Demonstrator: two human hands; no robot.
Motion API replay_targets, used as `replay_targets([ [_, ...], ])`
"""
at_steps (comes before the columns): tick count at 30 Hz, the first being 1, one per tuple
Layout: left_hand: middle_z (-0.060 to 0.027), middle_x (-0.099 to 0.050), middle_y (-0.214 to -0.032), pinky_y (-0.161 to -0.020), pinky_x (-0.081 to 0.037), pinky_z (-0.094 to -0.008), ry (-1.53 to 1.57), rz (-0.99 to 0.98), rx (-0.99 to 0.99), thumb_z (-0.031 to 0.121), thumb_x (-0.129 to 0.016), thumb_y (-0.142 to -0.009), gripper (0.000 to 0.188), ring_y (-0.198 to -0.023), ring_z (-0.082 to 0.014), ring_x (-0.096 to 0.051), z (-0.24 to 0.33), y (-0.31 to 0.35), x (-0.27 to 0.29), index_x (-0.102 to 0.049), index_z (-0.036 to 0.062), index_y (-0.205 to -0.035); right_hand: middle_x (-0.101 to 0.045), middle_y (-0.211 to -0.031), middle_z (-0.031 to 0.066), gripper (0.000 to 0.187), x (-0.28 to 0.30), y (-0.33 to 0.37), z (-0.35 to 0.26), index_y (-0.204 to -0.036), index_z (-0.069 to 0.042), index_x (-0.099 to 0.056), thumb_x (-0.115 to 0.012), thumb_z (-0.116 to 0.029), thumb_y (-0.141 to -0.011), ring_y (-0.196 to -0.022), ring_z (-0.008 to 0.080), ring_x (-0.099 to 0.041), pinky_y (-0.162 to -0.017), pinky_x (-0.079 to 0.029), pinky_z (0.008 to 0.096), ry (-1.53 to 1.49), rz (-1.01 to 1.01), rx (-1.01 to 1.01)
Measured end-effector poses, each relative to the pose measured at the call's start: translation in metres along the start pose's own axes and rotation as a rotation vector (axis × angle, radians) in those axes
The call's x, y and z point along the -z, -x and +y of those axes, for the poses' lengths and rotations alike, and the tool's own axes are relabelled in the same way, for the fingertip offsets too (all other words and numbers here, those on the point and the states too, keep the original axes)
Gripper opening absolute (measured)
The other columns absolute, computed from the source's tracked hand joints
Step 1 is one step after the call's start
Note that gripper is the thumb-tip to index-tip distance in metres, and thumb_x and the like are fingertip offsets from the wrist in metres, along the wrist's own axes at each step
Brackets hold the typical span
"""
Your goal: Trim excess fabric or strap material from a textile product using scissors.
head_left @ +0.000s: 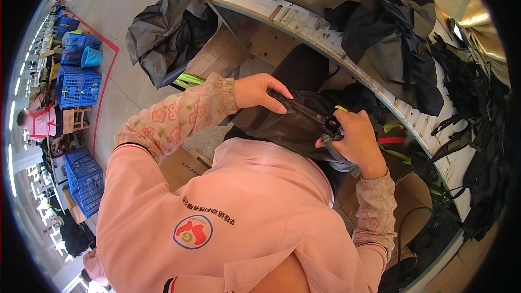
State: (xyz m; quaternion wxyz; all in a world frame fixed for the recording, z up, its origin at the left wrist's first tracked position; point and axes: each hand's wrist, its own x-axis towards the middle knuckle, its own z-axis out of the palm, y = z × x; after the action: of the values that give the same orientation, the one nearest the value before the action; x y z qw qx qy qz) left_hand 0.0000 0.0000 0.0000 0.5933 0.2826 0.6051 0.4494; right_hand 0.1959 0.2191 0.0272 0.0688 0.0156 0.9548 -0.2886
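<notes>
Half-closed, our left hand point(263, 93) and right hand point(355, 135) grip dark fabric point(263, 125); a bench point(312, 30) hems them ahead, floor point(127, 27) stretches leftward.

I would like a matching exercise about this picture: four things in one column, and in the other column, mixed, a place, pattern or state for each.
Column one
1. right hand
2. light-blue round basket
3. flowered sleeve covers
4. dark fabric

Column two
A. worn on both forearms
B. held by both hands, in front of the pink shirt
C. at the picture's left, by the blue crates
D. fingers curled, on the person's right side of the other hand

Right pairs: 1-D; 2-C; 3-A; 4-B
</notes>
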Motion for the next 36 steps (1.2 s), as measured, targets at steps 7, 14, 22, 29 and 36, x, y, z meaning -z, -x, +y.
replay_targets([
  [7, -0.0023, -0.066, -0.098, -0.084, -0.045, -0.0232, 0.027, 0.013, 0.036, 0.004, -0.076, -0.075, 0.034, -0.091, -0.0082, -0.058, 0.002, 0.000, 0.000, -0.066, -0.0013, -0.108, -0.057, -0.069, 0.0051, 0.053, -0.002, -0.008, -0.007, -0.081, -0.007, -0.055, -0.084, -0.044, -0.056, -0.065, 0.0241, -0.055, -0.068, -0.032, 0.0331, -0.016, 0.147, 0.093],
  [14, -0.0028, -0.067, -0.099, -0.084, -0.045, -0.0234, 0.019, -0.048, 0.038, 0.006, -0.075, -0.076, 0.033, -0.091, -0.0082, -0.058, 0.006, -0.001, -0.002, -0.066, -0.0021, -0.107, -0.061, -0.067, 0.0093, 0.052, 0.003, -0.010, -0.014, -0.071, -0.005, -0.053, -0.083, -0.045, -0.056, -0.064, 0.0292, -0.057, -0.065, -0.034, 0.0355, -0.010, 0.159, 0.098],
  [22, -0.0033, -0.067, -0.099, -0.086, -0.045, -0.0243, 0.045, -0.095, 0.011, 0.007, -0.075, -0.077, 0.034, -0.092, -0.0089, -0.058, 0.003, -0.003, -0.003, -0.066, -0.0019, -0.108, -0.058, -0.061, 0.0108, 0.048, -0.002, -0.002, -0.012, -0.068, -0.005, -0.053, -0.084, -0.039, -0.056, -0.056, 0.0320, -0.053, -0.064, -0.035, 0.0355, 0.070, 0.126, 0.042],
  [29, -0.0024, -0.067, -0.100, -0.085, -0.045, -0.0228, 0.047, -0.087, 0.023, 0.006, -0.076, -0.075, 0.035, -0.091, -0.0079, -0.058, 0.003, -0.004, -0.005, -0.066, -0.0015, -0.108, -0.057, -0.064, 0.0076, 0.054, 0.001, -0.002, -0.014, -0.078, -0.006, -0.055, -0.085, -0.046, -0.054, -0.062, 0.0268, -0.054, -0.068, -0.033, 0.0338, -0.019, 0.129, 0.051],
  [36, -0.0018, -0.066, -0.099, -0.084, -0.045, -0.0228, 0.015, -0.068, 0.026, 0.006, -0.076, -0.076, 0.034, -0.091, -0.0075, -0.058, 0.003, -0.003, -0.005, -0.066, -0.0015, -0.107, -0.057, -0.063, 0.0077, 0.056, -0.001, -0.003, -0.013, -0.077, -0.006, -0.055, -0.085, -0.047, -0.054, -0.062, 0.0271, -0.053, -0.067, -0.034, 0.0344, -0.001, 0.123, 0.048],
])
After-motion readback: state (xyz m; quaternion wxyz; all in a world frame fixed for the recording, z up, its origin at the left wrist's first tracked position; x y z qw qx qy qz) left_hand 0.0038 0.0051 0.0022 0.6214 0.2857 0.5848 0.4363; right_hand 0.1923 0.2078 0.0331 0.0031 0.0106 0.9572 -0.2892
